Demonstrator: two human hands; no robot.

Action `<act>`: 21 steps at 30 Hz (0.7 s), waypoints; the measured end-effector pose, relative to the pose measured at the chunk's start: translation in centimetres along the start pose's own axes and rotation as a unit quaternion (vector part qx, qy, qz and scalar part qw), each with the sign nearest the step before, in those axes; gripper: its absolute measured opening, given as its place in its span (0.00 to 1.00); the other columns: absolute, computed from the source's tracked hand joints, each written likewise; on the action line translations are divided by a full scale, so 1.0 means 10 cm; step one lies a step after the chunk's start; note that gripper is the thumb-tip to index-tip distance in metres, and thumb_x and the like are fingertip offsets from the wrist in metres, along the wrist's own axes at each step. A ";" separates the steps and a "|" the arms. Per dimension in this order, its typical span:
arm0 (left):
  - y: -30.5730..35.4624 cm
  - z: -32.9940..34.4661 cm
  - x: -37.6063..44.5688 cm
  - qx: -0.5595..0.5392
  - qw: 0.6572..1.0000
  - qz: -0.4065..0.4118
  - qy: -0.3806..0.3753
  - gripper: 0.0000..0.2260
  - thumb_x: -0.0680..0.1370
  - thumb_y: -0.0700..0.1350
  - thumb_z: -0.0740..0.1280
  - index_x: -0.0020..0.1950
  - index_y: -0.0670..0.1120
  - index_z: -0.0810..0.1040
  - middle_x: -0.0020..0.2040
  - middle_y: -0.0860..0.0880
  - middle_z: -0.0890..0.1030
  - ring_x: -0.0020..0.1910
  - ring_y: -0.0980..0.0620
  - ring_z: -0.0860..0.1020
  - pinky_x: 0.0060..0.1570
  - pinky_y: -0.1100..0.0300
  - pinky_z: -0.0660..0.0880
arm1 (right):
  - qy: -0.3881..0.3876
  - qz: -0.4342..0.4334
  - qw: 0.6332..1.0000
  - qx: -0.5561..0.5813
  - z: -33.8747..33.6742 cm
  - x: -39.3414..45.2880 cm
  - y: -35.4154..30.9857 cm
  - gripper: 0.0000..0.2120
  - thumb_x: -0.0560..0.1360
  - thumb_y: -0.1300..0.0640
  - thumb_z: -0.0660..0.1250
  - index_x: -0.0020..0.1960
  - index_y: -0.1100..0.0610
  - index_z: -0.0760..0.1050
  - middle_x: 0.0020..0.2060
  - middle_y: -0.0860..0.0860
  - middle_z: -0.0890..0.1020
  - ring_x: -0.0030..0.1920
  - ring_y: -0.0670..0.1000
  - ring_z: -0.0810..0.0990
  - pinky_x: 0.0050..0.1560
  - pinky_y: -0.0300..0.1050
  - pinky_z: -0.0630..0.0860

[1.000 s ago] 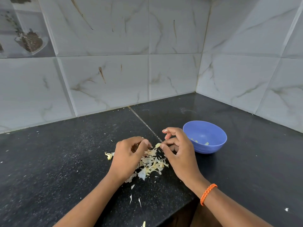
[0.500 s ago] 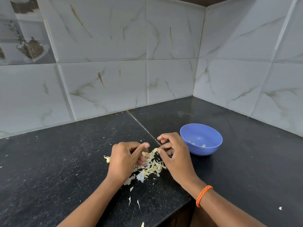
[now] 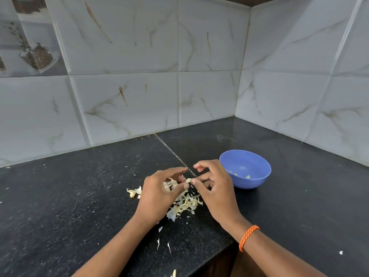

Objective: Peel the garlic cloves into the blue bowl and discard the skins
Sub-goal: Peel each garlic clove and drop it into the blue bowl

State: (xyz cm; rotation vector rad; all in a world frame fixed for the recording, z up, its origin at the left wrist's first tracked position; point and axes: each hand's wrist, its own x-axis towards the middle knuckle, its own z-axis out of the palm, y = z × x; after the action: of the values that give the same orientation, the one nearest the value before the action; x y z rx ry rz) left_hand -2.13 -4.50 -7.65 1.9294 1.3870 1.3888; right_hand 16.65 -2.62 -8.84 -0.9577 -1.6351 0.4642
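Note:
A small pale garlic clove (image 3: pixel 188 180) is pinched between the fingertips of both hands, just above the black counter. My left hand (image 3: pixel 159 193) curls round it from the left and my right hand (image 3: pixel 214 188) pinches it from the right, index finger raised. Under the hands lies a pile of papery garlic skins (image 3: pixel 185 204), with a loose clump (image 3: pixel 134 191) to its left. The blue bowl (image 3: pixel 257 180) stands right behind my right hand, with a few peeled cloves (image 3: pixel 247 176) at its bottom.
The black stone counter (image 3: pixel 79 196) fills a corner of marble-look tiled walls (image 3: pixel 127 100). A seam (image 3: pixel 169 150) runs diagonally across it toward the hands. The counter's front edge (image 3: pixel 219 250) cuts in between my forearms. Stray skin flakes (image 3: pixel 163 244) lie near that edge.
The camera has tilted slightly. My hands have stayed over the skin pile, working the clove between their fingertips. The bowl has not moved.

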 end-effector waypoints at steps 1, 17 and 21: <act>0.01 0.01 -0.01 -0.020 1.000 -0.008 -0.009 0.18 0.77 0.47 0.80 0.66 0.57 0.86 0.49 0.61 0.88 0.55 0.61 0.85 0.63 0.56 0.80 | 0.003 0.001 1.000 0.003 0.00 0.00 0.00 0.17 0.77 0.67 0.76 0.60 0.51 0.79 0.55 0.47 0.79 0.44 0.49 0.87 0.40 0.40 0.82; -0.23 0.02 0.05 0.101 0.992 -0.034 0.068 0.07 0.83 0.48 0.72 0.58 0.58 0.88 0.46 0.62 0.86 0.53 0.60 0.81 0.52 0.60 0.77 | -0.061 0.016 0.989 -0.130 -0.03 0.04 0.13 0.08 0.85 0.53 0.67 0.61 0.46 0.82 0.49 0.39 0.84 0.51 0.42 0.82 0.47 0.41 0.80; -0.32 0.01 0.08 0.154 0.986 -0.049 0.045 0.06 0.82 0.51 0.73 0.57 0.59 0.87 0.51 0.62 0.85 0.60 0.58 0.74 0.54 0.58 0.74 | -0.136 0.011 0.962 -0.237 -0.05 0.13 0.08 0.08 0.83 0.57 0.70 0.55 0.44 0.83 0.53 0.39 0.78 0.55 0.41 0.76 0.51 0.40 0.77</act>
State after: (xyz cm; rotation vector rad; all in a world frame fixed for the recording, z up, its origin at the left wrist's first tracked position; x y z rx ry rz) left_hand -3.56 -2.37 -9.72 1.9711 1.8053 1.2917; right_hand 17.29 -1.19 -8.46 -1.3089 -2.0387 0.2243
